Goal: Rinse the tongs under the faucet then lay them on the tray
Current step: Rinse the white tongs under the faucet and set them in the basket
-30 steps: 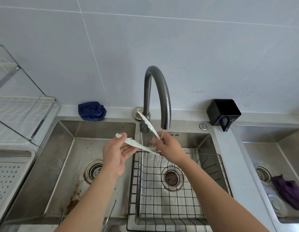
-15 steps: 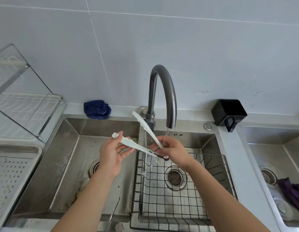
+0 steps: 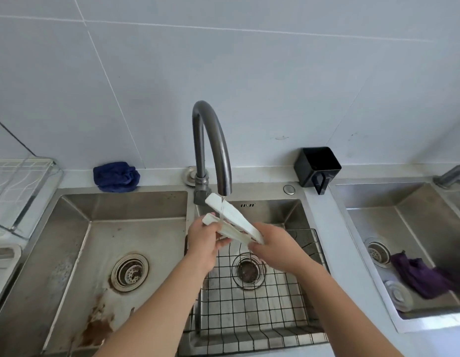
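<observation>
The faucet (image 3: 211, 140) arches low over the middle basin (image 3: 275, 212), capping room above. A wire basket (image 3: 265, 318) fills that basin's floor. Leftward, the left basin (image 3: 77, 240) lies open toward the tray (image 3: 14, 251); a rack (image 3: 25, 176) stands behind it.

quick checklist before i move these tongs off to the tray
1. Stream from faucet hitting tongs: ok
2. Grip of left hand on the lower leg: ok
3. Grip of right hand on the joined end: ok
4. Every surface rinsed: cannot tell
5. Room on tray, only its rim shows at far left: cannot tell
</observation>
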